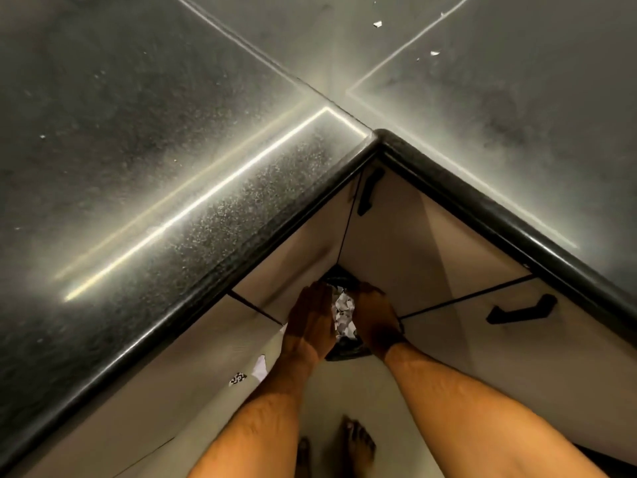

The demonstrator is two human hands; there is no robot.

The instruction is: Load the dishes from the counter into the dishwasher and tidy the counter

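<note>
Reaching below the counter (pixel 206 208) corner, both hands flank crumpled paper (pixel 342 313) over a dark bin (pixel 344 351).
Left hand (pixel 310 319) at nine o'clock of the paper, fingers straight; right hand (pixel 377 319) at three o'clock, grip unclear.

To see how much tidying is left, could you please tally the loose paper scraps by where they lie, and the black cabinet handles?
Scraps on the counter: 3, near the back
Scraps on the floor: 2, left of the hands
Black cabinet handles: 2
Total: 7
The crumpled paper between the hands is not counted.
</note>
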